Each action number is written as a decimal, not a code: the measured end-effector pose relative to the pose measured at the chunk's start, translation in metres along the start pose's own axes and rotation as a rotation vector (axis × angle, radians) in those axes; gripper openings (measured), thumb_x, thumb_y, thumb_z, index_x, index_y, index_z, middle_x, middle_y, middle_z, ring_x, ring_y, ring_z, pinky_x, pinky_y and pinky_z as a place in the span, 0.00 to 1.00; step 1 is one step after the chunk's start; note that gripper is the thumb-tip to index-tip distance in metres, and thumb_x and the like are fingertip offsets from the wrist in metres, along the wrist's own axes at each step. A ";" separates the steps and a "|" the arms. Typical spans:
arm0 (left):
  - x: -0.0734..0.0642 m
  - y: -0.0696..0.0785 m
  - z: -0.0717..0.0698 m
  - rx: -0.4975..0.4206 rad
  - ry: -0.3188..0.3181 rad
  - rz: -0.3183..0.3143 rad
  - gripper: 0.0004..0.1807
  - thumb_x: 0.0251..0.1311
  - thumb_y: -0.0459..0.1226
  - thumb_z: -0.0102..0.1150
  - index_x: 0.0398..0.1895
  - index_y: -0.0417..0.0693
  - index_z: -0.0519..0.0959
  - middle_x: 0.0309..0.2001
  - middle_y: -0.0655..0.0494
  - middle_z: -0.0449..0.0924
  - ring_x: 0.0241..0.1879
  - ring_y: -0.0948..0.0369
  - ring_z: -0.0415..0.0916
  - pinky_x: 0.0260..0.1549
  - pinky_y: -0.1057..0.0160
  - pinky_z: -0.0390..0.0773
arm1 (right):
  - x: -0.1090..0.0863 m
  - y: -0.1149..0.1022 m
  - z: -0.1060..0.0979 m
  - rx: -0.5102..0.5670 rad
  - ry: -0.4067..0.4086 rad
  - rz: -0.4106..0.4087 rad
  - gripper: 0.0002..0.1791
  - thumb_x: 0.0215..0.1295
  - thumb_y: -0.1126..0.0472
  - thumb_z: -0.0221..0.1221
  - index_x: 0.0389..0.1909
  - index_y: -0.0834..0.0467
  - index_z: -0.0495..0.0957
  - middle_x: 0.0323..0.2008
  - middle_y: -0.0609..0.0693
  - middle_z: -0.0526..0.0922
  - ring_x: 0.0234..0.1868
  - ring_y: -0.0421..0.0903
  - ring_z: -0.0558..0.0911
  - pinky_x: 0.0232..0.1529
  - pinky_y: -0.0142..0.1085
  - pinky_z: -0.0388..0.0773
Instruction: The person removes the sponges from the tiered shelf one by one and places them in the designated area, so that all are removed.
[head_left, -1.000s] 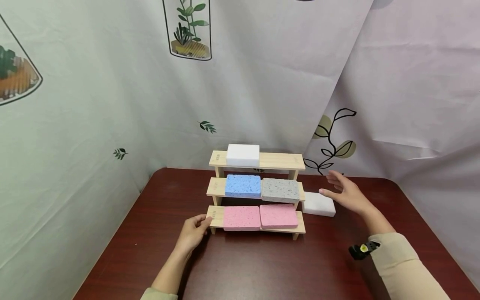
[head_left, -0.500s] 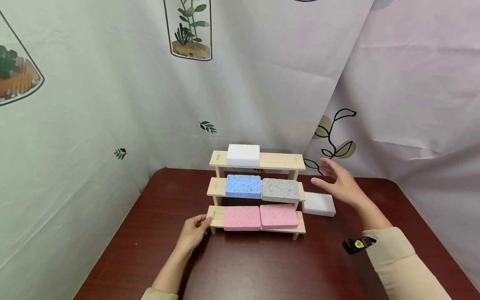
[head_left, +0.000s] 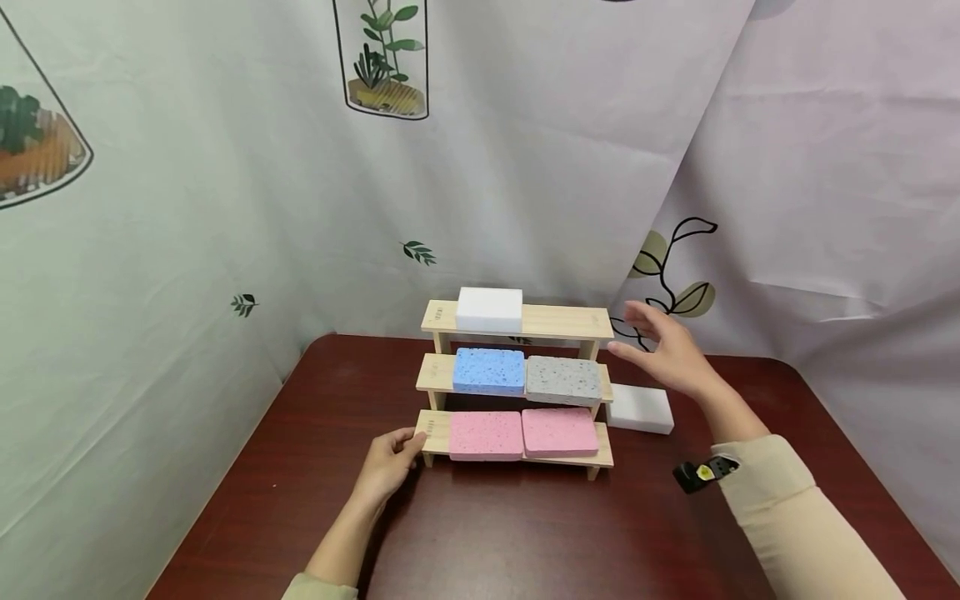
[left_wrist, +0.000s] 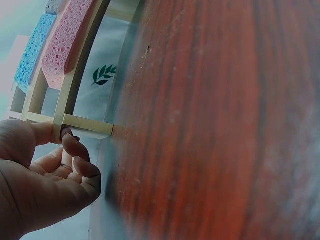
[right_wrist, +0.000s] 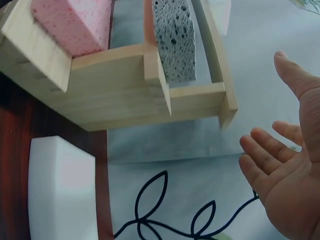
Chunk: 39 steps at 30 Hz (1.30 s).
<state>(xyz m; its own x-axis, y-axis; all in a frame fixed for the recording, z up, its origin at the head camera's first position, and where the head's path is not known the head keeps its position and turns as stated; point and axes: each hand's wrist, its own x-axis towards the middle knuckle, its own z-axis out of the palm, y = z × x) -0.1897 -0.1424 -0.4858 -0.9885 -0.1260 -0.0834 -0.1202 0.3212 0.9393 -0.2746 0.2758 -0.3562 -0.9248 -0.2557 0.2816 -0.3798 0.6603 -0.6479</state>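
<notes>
A three-step wooden stand stands on the table. My left hand pinches the left end of its lowest board; the left wrist view shows thumb and finger around that end. Two pink sponges lie on this board. Side by side on the middle board are a blue sponge and a grey speckled sponge. The top board carries a white block toward its left. Fingers spread and holding nothing, my right hand hovers just right of the top board's right end.
Another white block lies on the dark red table, right beside the stand. Behind the table hangs a pale cloth backdrop with printed plants. A black band is strapped at the right sleeve.
My right hand has moved left and a little up, from above the loose white block toward the top board's right end. The left hand and the things on the stand stay as they were.
</notes>
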 end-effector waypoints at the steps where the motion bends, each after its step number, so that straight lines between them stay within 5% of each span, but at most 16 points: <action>1: 0.000 0.000 0.000 0.000 0.000 0.000 0.17 0.72 0.36 0.59 0.53 0.28 0.80 0.30 0.53 0.80 0.29 0.59 0.72 0.25 0.67 0.69 | 0.001 -0.002 0.001 -0.001 0.000 -0.005 0.45 0.66 0.49 0.68 0.75 0.65 0.59 0.66 0.66 0.70 0.67 0.66 0.70 0.67 0.59 0.64; 23: -0.001 0.000 0.000 0.002 0.005 -0.001 0.17 0.72 0.36 0.58 0.53 0.28 0.80 0.30 0.52 0.80 0.28 0.60 0.71 0.25 0.67 0.69 | 0.046 -0.032 0.033 0.045 -0.023 -0.108 0.44 0.64 0.52 0.70 0.73 0.67 0.61 0.64 0.66 0.73 0.65 0.63 0.73 0.68 0.55 0.65; 39: 0.001 -0.002 0.003 -0.030 0.012 0.015 0.16 0.71 0.34 0.58 0.51 0.27 0.81 0.27 0.54 0.77 0.26 0.61 0.71 0.24 0.68 0.69 | 0.061 -0.043 0.049 0.030 -0.077 -0.075 0.46 0.62 0.49 0.71 0.74 0.65 0.61 0.65 0.63 0.72 0.67 0.63 0.71 0.69 0.57 0.62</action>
<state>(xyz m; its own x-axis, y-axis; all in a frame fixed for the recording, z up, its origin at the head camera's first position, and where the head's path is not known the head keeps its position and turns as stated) -0.1903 -0.1406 -0.4884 -0.9890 -0.1326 -0.0658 -0.1027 0.2949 0.9500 -0.3153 0.1970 -0.3455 -0.8921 -0.3577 0.2761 -0.4477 0.6161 -0.6480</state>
